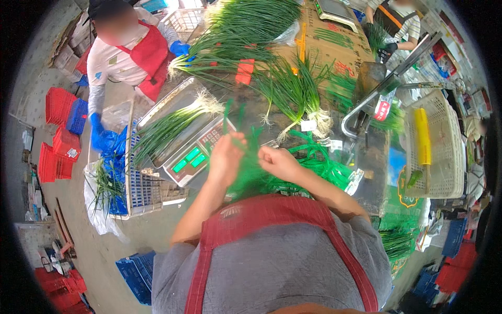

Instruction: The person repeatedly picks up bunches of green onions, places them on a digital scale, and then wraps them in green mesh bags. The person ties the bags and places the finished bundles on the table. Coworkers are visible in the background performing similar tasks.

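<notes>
A green mesh net bag (251, 168), blurred by motion, hangs between my hands in front of my apron. My left hand (227, 157) pinches its upper part, near green strips that stick up. My right hand (278, 161) has bent fingers at the net's other edge, seemingly gripping it. More green netting with paper tags (325, 168) lies just right of my right hand. A bunch of scallions (180, 117) rests on a digital scale (187, 163) to the left, its display lit. Beyond my hands lie loose scallions (302, 94) with white roots.
A co-worker's blue-gloved hand (180, 49) touches scallions beside a large pile (255, 23). A white plastic crate (147, 192) stands left of the scale. At right are a metal bag-tying stand (376, 96) and a white basket (447, 145). Another person (392, 31) works at far right.
</notes>
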The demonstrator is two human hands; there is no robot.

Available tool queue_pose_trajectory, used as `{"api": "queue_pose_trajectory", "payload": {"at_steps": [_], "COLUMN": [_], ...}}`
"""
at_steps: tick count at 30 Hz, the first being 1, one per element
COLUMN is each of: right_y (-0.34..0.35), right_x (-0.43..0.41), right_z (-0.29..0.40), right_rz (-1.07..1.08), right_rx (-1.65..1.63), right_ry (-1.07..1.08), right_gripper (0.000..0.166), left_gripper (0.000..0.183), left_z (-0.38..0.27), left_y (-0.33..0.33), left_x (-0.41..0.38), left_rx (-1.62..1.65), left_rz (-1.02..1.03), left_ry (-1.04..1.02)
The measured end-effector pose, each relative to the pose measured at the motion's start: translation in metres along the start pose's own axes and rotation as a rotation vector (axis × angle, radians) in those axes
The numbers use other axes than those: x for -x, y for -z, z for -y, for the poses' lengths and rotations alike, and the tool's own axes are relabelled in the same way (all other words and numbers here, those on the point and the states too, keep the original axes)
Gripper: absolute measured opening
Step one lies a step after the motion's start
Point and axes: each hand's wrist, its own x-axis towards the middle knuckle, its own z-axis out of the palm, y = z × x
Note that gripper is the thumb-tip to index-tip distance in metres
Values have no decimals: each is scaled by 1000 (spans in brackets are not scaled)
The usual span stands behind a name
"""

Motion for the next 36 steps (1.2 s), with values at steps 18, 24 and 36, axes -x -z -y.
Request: {"api": "queue_pose_trajectory", "payload": {"at_steps": [18,24,36], "right_y": [-4,10,2], "right_x": [-44,-18,-24], "right_z": [24,11,12], "right_rz": [-255,9,-364], "right_rx": [-618,-142,-703], "right_ry": [151,221,45], "right_gripper": [20,22,15], "left_gripper": [21,11,19], "left_z": [8,-18,7], "left_y": [5,-14,-24], "left_x": [17,17,9], "left_rx": [-918,-612,-750], "left_rz": [144,16,-23], "left_ry": [-243,-318,-378]}}
